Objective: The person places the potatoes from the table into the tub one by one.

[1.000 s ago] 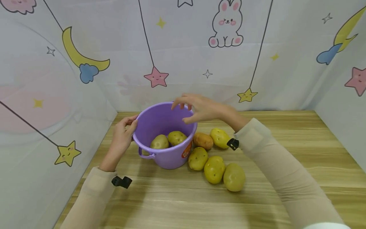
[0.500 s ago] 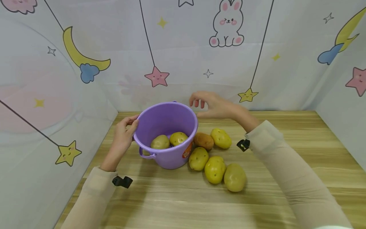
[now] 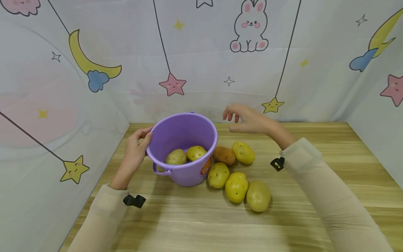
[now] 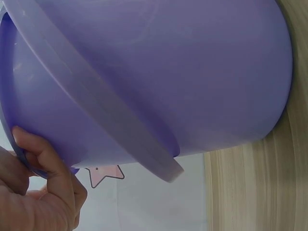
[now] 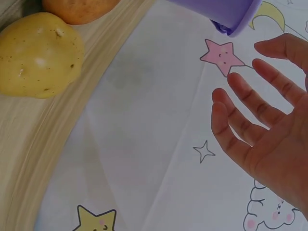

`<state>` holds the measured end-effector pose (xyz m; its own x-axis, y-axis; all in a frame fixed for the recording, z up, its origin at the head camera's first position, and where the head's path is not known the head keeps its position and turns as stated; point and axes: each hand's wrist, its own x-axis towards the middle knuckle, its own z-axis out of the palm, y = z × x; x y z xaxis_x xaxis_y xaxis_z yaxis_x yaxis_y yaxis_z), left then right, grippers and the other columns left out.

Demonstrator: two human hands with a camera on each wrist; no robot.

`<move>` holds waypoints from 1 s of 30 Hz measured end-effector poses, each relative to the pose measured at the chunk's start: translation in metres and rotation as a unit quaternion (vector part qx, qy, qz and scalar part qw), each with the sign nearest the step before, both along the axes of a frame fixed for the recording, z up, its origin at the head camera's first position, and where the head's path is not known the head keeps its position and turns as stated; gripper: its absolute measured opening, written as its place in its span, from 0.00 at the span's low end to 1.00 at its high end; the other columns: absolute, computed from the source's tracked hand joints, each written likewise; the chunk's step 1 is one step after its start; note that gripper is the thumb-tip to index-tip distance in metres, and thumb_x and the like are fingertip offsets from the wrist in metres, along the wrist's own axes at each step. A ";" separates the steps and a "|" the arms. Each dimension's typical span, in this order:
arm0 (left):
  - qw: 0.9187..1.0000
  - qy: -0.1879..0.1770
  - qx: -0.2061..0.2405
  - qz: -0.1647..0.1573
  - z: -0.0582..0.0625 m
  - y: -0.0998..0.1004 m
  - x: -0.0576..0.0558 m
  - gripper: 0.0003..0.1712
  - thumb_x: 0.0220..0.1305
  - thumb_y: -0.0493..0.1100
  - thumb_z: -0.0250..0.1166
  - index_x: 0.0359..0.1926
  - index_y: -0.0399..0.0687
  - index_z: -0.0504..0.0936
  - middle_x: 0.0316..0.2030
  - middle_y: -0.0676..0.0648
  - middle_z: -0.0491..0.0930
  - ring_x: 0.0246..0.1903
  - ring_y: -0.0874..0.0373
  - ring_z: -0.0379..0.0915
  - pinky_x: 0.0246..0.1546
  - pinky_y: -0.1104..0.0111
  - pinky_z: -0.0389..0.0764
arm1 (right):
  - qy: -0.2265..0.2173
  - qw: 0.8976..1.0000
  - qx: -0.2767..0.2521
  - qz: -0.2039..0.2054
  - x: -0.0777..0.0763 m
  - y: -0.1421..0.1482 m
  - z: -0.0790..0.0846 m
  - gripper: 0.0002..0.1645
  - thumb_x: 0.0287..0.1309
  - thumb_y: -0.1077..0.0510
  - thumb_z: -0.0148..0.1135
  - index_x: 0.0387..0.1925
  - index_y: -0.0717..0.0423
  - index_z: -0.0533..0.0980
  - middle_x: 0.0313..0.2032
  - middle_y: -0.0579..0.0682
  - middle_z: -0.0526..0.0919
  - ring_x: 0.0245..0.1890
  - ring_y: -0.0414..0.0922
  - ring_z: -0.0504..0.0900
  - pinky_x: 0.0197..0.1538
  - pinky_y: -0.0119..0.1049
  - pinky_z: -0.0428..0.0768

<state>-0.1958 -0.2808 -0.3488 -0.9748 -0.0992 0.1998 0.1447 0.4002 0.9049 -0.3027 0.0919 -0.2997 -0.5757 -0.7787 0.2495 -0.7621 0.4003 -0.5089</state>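
A purple bucket [image 3: 189, 175] stands on the table with two potatoes inside, a dull one [image 3: 176, 156] and a yellower one [image 3: 196, 153]. My left hand [image 3: 134, 148] grips its rim at the left; the left wrist view shows the fingers [image 4: 45, 154] curled over that rim beside the bucket's handle [image 4: 110, 110]. My right hand [image 3: 250, 119] hangs in the air right of the bucket, holding nothing, its fingers loosely bent. Beneath it lie a brown potato [image 3: 224, 155] and a yellow potato [image 3: 243, 153], both also in the right wrist view.
In front of those, a row of potatoes runs toward the near right: one by the bucket [image 3: 218, 175], a bright yellow one [image 3: 237, 187] and a pale one [image 3: 258, 196]. A printed cloth wall [image 3: 201, 98] rises behind the wooden table [image 3: 189, 224].
My right hand has moved from over the bucket's rim out to the right, held free in the air. The left hand and the bucket have stayed in place.
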 end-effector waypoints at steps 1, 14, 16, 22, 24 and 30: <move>1.000 0.000 0.001 0.000 0.000 0.000 0.000 0.25 0.77 0.44 0.54 0.66 0.29 0.70 0.51 0.30 0.72 0.27 0.62 0.80 0.27 0.67 0.90 | 0.000 1.000 0.006 -0.004 0.000 0.002 -0.002 0.18 0.55 0.63 0.63 0.49 0.60 0.76 0.45 0.54 0.80 0.40 0.51 0.78 0.44 0.44 0.82; 1.000 -0.002 0.005 -0.001 0.002 0.001 0.003 0.26 0.77 0.44 0.54 0.65 0.29 0.71 0.51 0.30 0.72 0.26 0.62 0.81 0.29 0.67 0.90 | -0.054 0.996 0.067 -0.038 -0.004 0.024 -0.032 0.24 0.57 0.60 0.67 0.55 0.61 0.74 0.49 0.59 0.78 0.47 0.57 0.77 0.50 0.53 0.83; 1.000 -0.002 0.006 -0.003 0.001 0.001 0.002 0.25 0.77 0.44 0.54 0.65 0.29 0.70 0.51 0.30 0.72 0.27 0.62 0.81 0.29 0.67 0.90 | -0.067 0.995 0.068 -0.036 -0.005 0.027 -0.037 0.26 0.58 0.60 0.67 0.57 0.62 0.73 0.51 0.59 0.78 0.49 0.57 0.76 0.51 0.53 0.82; 1.000 -0.001 0.007 -0.003 0.001 0.002 0.001 0.25 0.77 0.44 0.54 0.65 0.29 0.71 0.50 0.31 0.72 0.27 0.62 0.81 0.28 0.68 0.90 | -0.080 0.993 0.078 -0.035 -0.004 0.034 -0.048 0.27 0.58 0.60 0.67 0.58 0.63 0.72 0.54 0.59 0.76 0.52 0.58 0.75 0.54 0.56 0.81; 1.000 -0.001 0.007 -0.001 0.001 0.002 0.002 0.25 0.77 0.44 0.54 0.65 0.29 0.71 0.50 0.31 0.72 0.26 0.62 0.81 0.28 0.67 0.90 | -0.082 0.992 0.084 -0.037 -0.004 0.035 -0.051 0.27 0.59 0.60 0.67 0.59 0.63 0.72 0.55 0.60 0.76 0.52 0.58 0.75 0.55 0.57 0.81; 1.000 -0.003 0.007 0.001 0.000 0.002 0.001 0.25 0.77 0.44 0.53 0.65 0.30 0.71 0.51 0.31 0.72 0.28 0.61 0.81 0.29 0.68 0.90 | -0.086 0.991 0.093 -0.035 -0.003 0.039 -0.060 0.28 0.59 0.60 0.67 0.59 0.63 0.71 0.57 0.62 0.76 0.55 0.61 0.74 0.58 0.60 0.79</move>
<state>-0.1952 -0.2791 -0.3485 -0.9759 -0.1043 0.1915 0.1375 0.3873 0.9117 -0.3056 0.1307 -0.3598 -0.6517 -0.7585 -0.0015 -0.6371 0.5485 -0.5415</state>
